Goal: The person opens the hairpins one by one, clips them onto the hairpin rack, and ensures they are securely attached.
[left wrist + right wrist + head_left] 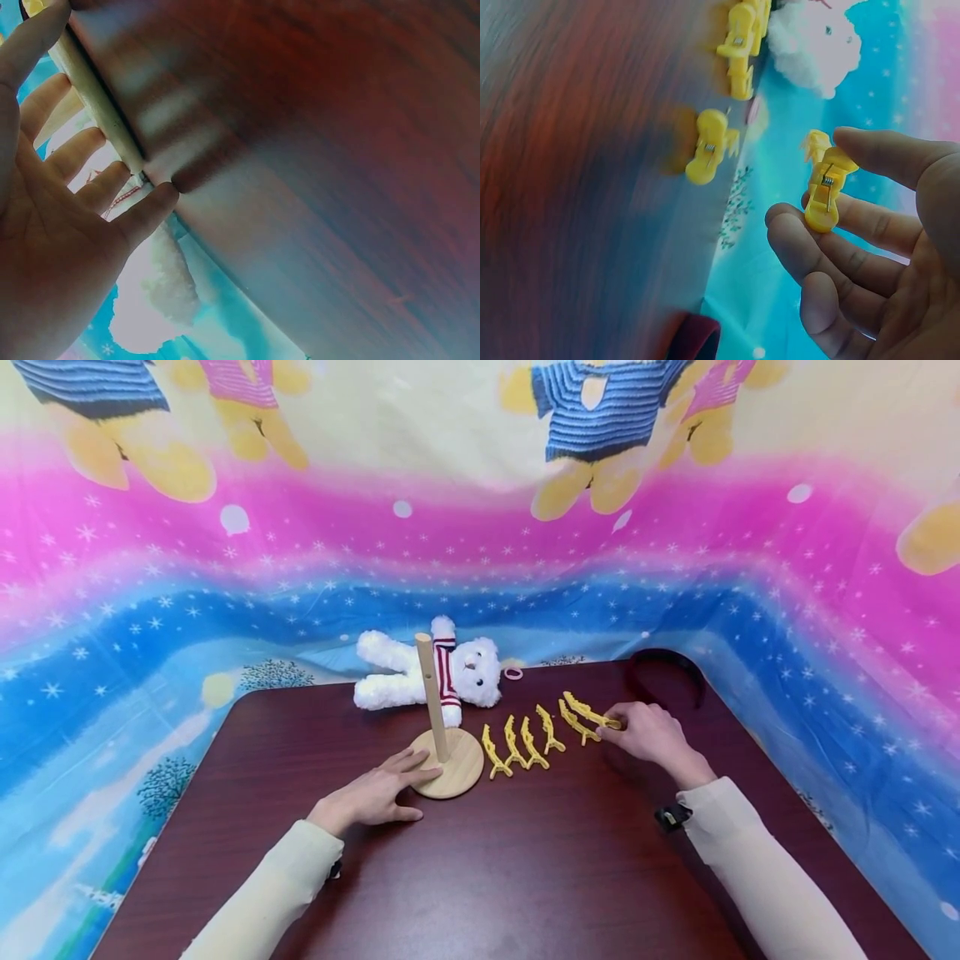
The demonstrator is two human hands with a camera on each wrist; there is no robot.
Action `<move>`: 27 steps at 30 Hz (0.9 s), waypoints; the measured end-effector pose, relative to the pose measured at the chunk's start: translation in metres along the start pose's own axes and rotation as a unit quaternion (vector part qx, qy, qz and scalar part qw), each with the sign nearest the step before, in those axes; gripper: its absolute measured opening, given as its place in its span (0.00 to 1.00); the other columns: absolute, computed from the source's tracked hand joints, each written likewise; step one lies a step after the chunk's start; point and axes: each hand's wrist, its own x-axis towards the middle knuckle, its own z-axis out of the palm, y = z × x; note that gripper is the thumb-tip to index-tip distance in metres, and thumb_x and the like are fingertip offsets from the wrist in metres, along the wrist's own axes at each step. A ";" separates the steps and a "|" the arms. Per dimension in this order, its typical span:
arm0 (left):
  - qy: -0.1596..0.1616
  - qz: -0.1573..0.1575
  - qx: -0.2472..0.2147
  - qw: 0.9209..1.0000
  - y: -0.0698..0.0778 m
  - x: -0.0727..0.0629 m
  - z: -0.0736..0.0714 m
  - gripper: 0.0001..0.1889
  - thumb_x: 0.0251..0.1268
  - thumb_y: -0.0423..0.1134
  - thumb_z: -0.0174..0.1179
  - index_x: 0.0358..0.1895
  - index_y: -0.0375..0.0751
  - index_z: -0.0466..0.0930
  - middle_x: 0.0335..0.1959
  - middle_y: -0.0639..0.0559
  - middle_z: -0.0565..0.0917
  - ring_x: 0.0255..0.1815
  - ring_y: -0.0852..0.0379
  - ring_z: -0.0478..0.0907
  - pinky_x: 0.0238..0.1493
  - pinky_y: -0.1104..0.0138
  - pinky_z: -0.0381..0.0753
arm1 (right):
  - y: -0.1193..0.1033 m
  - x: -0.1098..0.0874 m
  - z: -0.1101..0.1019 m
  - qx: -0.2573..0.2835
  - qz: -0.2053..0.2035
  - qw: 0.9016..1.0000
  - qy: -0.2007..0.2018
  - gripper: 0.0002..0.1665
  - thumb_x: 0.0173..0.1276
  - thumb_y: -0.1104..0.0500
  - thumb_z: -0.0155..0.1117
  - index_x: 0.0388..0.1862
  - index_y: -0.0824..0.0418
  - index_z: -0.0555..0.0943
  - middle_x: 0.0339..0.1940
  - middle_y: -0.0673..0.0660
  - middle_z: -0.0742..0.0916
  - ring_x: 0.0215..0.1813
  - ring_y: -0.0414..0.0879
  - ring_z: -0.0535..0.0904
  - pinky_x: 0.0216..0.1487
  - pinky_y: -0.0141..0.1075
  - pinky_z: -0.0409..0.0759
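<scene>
My left hand [375, 795] spreads over the near left edge of a round wooden base [467, 770], fingers fairly straight. An upright wooden post [435, 706] rises from that base. In the left wrist view, the fingertips of the left hand [67, 202] reach the base's rim. My right hand [654, 737] pinches a yellow alligator hair clip [826, 184] by its handle end, between thumb and fingers. To the left of it, several more yellow hair clips [529, 745] lie in a row beside the base, the closest being one hair clip [576, 723].
A white teddy bear [477, 672] in a striped top lies behind the stand, with a small pink ring [513, 674] near its head. A dark red headband [693, 670] is at the back right corner. Printed cloth [480, 560] hangs around the brown table [495, 877].
</scene>
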 end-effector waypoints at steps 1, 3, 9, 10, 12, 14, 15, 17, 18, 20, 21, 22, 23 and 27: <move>0.000 -0.001 0.000 1.000 0.000 0.000 0.000 0.37 0.63 0.50 0.68 0.76 0.56 0.65 0.80 0.41 0.57 0.82 0.37 0.48 0.74 0.45 0.63 | -0.003 0.000 0.000 0.000 -0.003 1.000 0.002 0.23 0.64 0.41 0.69 0.51 0.53 0.87 0.44 0.57 0.90 0.35 0.49 0.82 0.27 0.41 0.76; -0.001 -0.001 0.001 1.000 0.000 0.000 0.000 0.37 0.63 0.50 0.68 0.76 0.56 0.65 0.80 0.41 0.57 0.82 0.37 0.48 0.74 0.45 0.63 | -0.007 0.000 0.001 0.000 -0.008 1.000 0.007 0.22 0.64 0.41 0.70 0.50 0.52 0.87 0.41 0.56 0.90 0.32 0.47 0.80 0.25 0.39 0.73; -0.002 -0.001 0.003 1.000 0.000 0.001 0.000 0.37 0.63 0.51 0.68 0.75 0.56 0.66 0.80 0.41 0.58 0.82 0.37 0.49 0.74 0.45 0.64 | -0.019 -0.002 0.004 0.000 -0.034 0.999 0.017 0.22 0.63 0.42 0.71 0.50 0.52 0.87 0.43 0.56 0.90 0.35 0.46 0.82 0.26 0.39 0.75; -0.001 -0.001 0.003 1.000 0.000 0.001 0.000 0.37 0.63 0.50 0.68 0.75 0.55 0.66 0.80 0.41 0.58 0.82 0.36 0.49 0.74 0.44 0.64 | -0.021 -0.003 0.005 0.000 -0.037 0.999 0.019 0.22 0.63 0.42 0.71 0.50 0.52 0.87 0.43 0.56 0.90 0.35 0.47 0.83 0.27 0.40 0.75; -0.001 0.001 0.004 1.000 0.000 0.001 0.000 0.37 0.63 0.50 0.68 0.75 0.55 0.66 0.80 0.40 0.58 0.82 0.36 0.49 0.74 0.44 0.64 | -0.026 -0.003 0.006 0.001 -0.043 0.999 0.021 0.22 0.63 0.42 0.71 0.50 0.52 0.87 0.43 0.56 0.90 0.36 0.47 0.83 0.28 0.40 0.76; -0.001 0.001 0.005 1.000 0.001 0.001 -0.001 0.37 0.63 0.50 0.68 0.75 0.55 0.66 0.80 0.40 0.58 0.82 0.36 0.50 0.74 0.44 0.64 | -0.031 -0.003 0.008 0.001 -0.047 0.999 0.023 0.23 0.63 0.41 0.71 0.50 0.53 0.87 0.43 0.55 0.91 0.36 0.47 0.83 0.30 0.42 0.77; 0.000 0.001 0.005 1.000 0.001 0.001 -0.001 0.37 0.63 0.50 0.68 0.75 0.55 0.66 0.80 0.40 0.58 0.81 0.36 0.50 0.74 0.44 0.64 | -0.033 -0.003 0.009 0.000 -0.050 0.998 0.025 0.23 0.63 0.41 0.71 0.50 0.53 0.87 0.43 0.55 0.91 0.36 0.47 0.83 0.31 0.42 0.78; 0.000 0.001 0.005 1.000 0.001 0.001 -0.001 0.37 0.63 0.50 0.68 0.75 0.55 0.66 0.80 0.40 0.58 0.82 0.36 0.50 0.74 0.45 0.63 | -0.039 -0.004 0.010 0.000 -0.056 0.998 0.027 0.24 0.63 0.41 0.71 0.51 0.55 0.87 0.43 0.56 0.91 0.36 0.48 0.83 0.33 0.44 0.80; 0.000 0.001 0.004 1.000 0.001 0.001 -0.001 0.37 0.63 0.50 0.68 0.75 0.55 0.66 0.80 0.40 0.59 0.81 0.36 0.50 0.74 0.45 0.63 | -0.041 -0.004 0.010 0.000 -0.060 0.998 0.028 0.24 0.62 0.42 0.71 0.51 0.55 0.87 0.43 0.57 0.91 0.36 0.49 0.84 0.34 0.45 0.80; 0.000 0.000 0.004 1.000 0.001 0.001 -0.001 0.37 0.63 0.50 0.68 0.75 0.55 0.66 0.80 0.40 0.59 0.82 0.36 0.50 0.74 0.45 0.63 | -0.046 -0.005 0.011 -0.001 -0.067 0.997 0.031 0.25 0.62 0.42 0.71 0.51 0.57 0.87 0.44 0.57 0.91 0.37 0.49 0.84 0.36 0.47 0.81; 0.000 0.000 0.003 1.000 0.001 0.001 -0.001 0.37 0.63 0.50 0.68 0.75 0.55 0.66 0.80 0.40 0.59 0.82 0.36 0.50 0.74 0.44 0.63 | -0.049 -0.005 0.012 -0.002 -0.072 0.997 0.033 0.25 0.62 0.42 0.71 0.51 0.57 0.87 0.43 0.57 0.91 0.37 0.49 0.84 0.36 0.47 0.82; 0.000 0.000 0.003 1.000 0.001 0.001 -0.001 0.37 0.63 0.50 0.68 0.75 0.55 0.66 0.80 0.40 0.58 0.82 0.36 0.50 0.74 0.44 0.63 | -0.051 -0.005 0.012 -0.001 -0.076 0.997 0.034 0.24 0.62 0.42 0.72 0.50 0.57 0.87 0.43 0.57 0.91 0.37 0.50 0.84 0.36 0.48 0.82; 0.000 0.000 0.002 1.000 0.001 0.001 -0.001 0.37 0.63 0.50 0.68 0.75 0.55 0.66 0.80 0.40 0.58 0.82 0.36 0.49 0.74 0.44 0.63 | -0.053 -0.005 0.013 -0.002 -0.079 0.996 0.036 0.24 0.62 0.42 0.72 0.49 0.56 0.88 0.43 0.56 0.91 0.37 0.49 0.84 0.37 0.48 0.82; -0.001 -0.001 0.000 1.000 0.001 0.000 -0.001 0.37 0.63 0.50 0.68 0.75 0.55 0.66 0.80 0.40 0.58 0.82 0.36 0.49 0.74 0.44 0.63 | -0.062 -0.005 0.015 -0.001 -0.090 0.995 0.038 0.21 0.61 0.43 0.73 0.46 0.53 0.88 0.40 0.53 0.91 0.37 0.47 0.85 0.37 0.45 0.82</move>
